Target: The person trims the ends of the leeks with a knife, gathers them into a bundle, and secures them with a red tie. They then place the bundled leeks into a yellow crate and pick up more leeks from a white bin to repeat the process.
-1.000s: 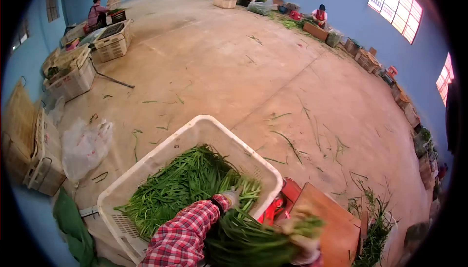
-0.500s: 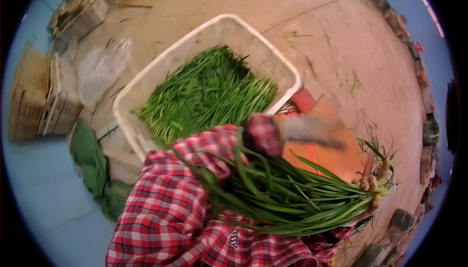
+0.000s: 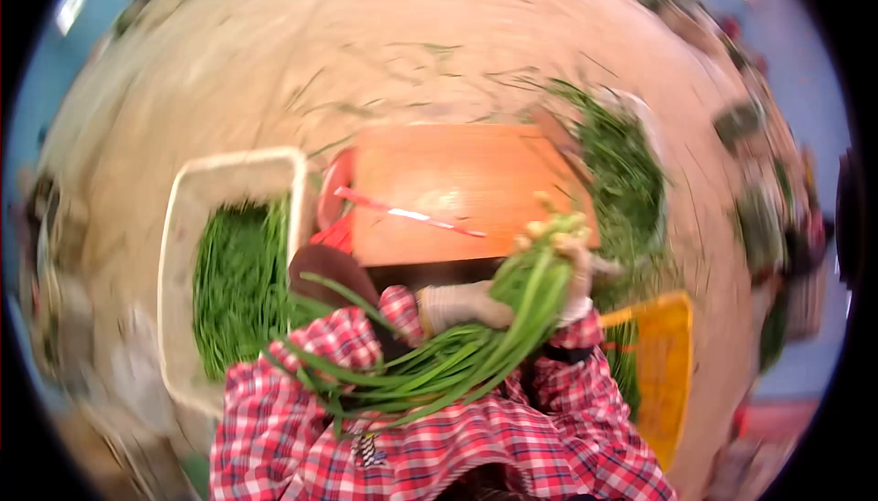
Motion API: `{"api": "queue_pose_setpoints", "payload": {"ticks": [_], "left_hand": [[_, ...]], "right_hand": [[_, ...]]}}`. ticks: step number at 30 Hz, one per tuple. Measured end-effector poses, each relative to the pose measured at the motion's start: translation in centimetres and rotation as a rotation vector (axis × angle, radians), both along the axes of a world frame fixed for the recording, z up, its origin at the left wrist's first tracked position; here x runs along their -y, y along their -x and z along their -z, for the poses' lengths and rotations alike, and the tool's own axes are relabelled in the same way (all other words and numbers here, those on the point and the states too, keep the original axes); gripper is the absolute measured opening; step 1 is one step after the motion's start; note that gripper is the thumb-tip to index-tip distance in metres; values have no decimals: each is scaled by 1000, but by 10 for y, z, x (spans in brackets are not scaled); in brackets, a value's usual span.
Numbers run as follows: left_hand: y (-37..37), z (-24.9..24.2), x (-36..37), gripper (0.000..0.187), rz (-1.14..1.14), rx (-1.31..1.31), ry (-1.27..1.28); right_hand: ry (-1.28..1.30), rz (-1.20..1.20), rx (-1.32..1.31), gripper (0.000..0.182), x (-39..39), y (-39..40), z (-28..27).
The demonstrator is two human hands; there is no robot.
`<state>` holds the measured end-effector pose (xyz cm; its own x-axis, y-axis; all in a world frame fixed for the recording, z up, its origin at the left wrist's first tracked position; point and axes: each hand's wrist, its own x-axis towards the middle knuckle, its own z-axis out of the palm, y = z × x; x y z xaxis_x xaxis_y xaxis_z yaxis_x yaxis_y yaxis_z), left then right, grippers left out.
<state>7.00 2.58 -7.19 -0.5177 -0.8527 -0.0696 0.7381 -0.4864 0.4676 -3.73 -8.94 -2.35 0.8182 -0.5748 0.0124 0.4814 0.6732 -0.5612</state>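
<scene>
My right hand (image 3: 580,268), in a pale glove, is closed around the stem end of a bundle of chives (image 3: 535,295). The pale yellowish stem ends point up and away from me, over the near right corner of an orange board (image 3: 448,167). Long green leaves droop left across my lap and forearm. My left hand (image 3: 462,307), also gloved, reaches in from the left against the bundle; its fingers are blurred and partly behind leaves. A red and white strip (image 3: 407,214) lies slantwise on the board.
To the left stands a white plastic crate (image 3: 169,254) with chives inside. A yellow crate (image 3: 666,364) sits near my right arm. Loose green trimmings (image 3: 626,176) pile up beyond the board's right side. Scraps are scattered across the floor (image 3: 366,35).
My view has swung right, so the white crate now appears farther left and the whole board shows. My left hand has come back from over the board to the bundle.
</scene>
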Motion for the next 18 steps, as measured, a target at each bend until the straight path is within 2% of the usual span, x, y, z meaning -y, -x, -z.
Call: {"api": "queue_pose_setpoints", "payload": {"ticks": [2, 4, 6, 8, 10, 12, 13, 15, 18], "left_hand": [[-2, -20, -2, 55, 70, 40, -131], [1, -30, -6, 56, 62, 103, -124], [5, -20, -4, 58, 68, 194, -67], [0, -28, -5, 60, 102, 233, -120], [-4, -39, -3, 64, 103, 180, -175], [-7, -53, -4, 62, 104, 361, -192], [-9, -48, 0, 62, 103, 363, -196], [-16, -31, 12, 54, -16, 226, -391], [-18, -24, 25, 47, 6, 112, -330]], "right_hand": [[-89, 21, -16, 56, 3, 15, 17], [-87, 48, -61, 58, -8, 22, 18], [-142, 73, 47, 57, -11, 30, 22], [-112, 63, 79, 61, -12, 34, 24], [-117, 66, 75, 65, -10, 39, 26], [-99, 45, 35, 73, -7, 46, 26], [-101, 32, 36, 75, -6, 46, 28], [-95, 20, 46, 76, -5, 41, 31], [-58, 8, 58, 76, -3, 36, 26]]}}
